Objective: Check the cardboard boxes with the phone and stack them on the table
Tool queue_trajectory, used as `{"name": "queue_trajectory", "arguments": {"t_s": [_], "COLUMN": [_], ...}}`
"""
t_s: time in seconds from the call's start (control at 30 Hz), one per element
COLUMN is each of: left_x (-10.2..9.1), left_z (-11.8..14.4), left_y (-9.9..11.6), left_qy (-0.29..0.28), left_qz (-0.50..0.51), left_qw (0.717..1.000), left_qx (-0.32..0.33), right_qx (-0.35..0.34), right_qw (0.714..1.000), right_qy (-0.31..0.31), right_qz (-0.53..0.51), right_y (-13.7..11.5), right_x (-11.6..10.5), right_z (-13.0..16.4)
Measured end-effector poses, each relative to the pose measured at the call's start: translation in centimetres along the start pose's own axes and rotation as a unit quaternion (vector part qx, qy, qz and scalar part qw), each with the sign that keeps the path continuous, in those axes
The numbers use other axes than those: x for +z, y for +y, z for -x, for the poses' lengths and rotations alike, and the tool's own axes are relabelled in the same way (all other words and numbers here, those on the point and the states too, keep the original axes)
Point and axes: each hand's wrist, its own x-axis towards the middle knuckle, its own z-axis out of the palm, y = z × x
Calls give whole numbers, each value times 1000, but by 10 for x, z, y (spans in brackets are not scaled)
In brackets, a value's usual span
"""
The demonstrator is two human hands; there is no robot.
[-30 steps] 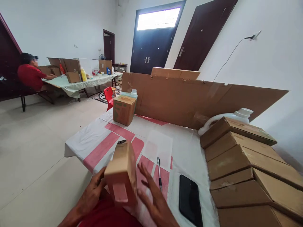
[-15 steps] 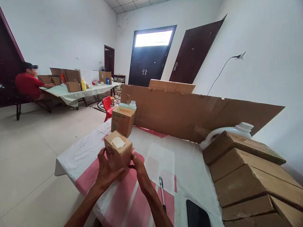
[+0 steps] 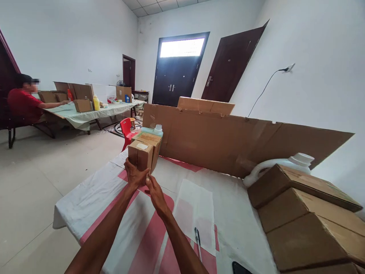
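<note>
The left hand (image 3: 134, 176) is grasping a small sealed carton (image 3: 140, 155) standing just beside a larger carton (image 3: 150, 141) on the counter (image 3: 94, 190); the right hand (image 3: 154, 191) is resting released, just beneath it.

Both arms stretch forward over the worktop (image 3: 94, 194). The left hand (image 3: 134, 176) grips the base of a small cardboard box (image 3: 140, 155), which touches a larger box (image 3: 151, 141) behind it. The right hand (image 3: 154, 192) lies just beside the left. A pen (image 3: 197, 242) rests nearby, beside stacked cartons (image 3: 302, 213).
</note>
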Motion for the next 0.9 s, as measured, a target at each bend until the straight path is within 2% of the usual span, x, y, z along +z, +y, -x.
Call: {"name": "queue_trajectory", "arguments": {"t_s": [0.13, 0.27, 0.33, 0.37, 0.4, 0.43, 0.47, 0.53, 0.57, 0.6, 0.63, 0.67, 0.73, 0.77, 0.83, 0.9], "left_x": [4, -3, -7, -8, -9, -10, -11, -12, -13, -13, -14, -14, -14, -13, -9, -3], "left_z": [-4, -5, -8, -10, -9, -6, 2, 32, 56, 85, 118, 154, 226, 259, 313, 347], "left_y": [5, 19, 24, 26, 29, 31, 34, 44, 51, 60, 70, 82, 108, 122, 150, 174], "left_qy": [-9, -39, -53, -62, -56, -44, -35, -41, -62, -104, -154, -202, -310, -379, -525, -644], "left_qz": [-14, -11, -7, -5, -12, -27, -34, -25, -2, 29, 64, 105, 169, 191, 225, 230], "left_qw": [1000, 999, 998, 997, 998, 998, 999, 997, 992, 984, 970, 955, 914, 882, 799, 720], "left_qx": [-10, -31, -34, -36, -39, -25, -2, 68, 106, 144, 176, 190, 201, 206, 188, 121], "right_qx": [53, 66, 52, 36, 13, -16, -43, -88, -88, -85, -68, -37, 6, 22, 40, 53], "right_qw": [998, 993, 983, 970, 942, 896, 830, 658, 593, 546, 536, 554, 605, 635, 682, 708], "right_qy": [37, 95, 164, 220, 294, 383, 475, 653, 713, 755, 780, 788, 769, 750, 712, 688], "right_qz": [6, 13, 57, 101, 160, 225, 288, 363, 365, 351, 314, 267, 204, 182, 160, 152], "right_y": [8, -10, -28, -39, -50, -61, -71, -84, -86, -85, -80, -73, -54, -43, -23, -9], "right_x": [-16, -37, -53, -63, -76, -90, -107, -146, -167, -189, -210, -228, -255, -262, -264, -251], "right_z": [75, 164, 208, 231, 255, 279, 304, 352, 371, 388, 400, 408, 413, 412, 408, 407]}}
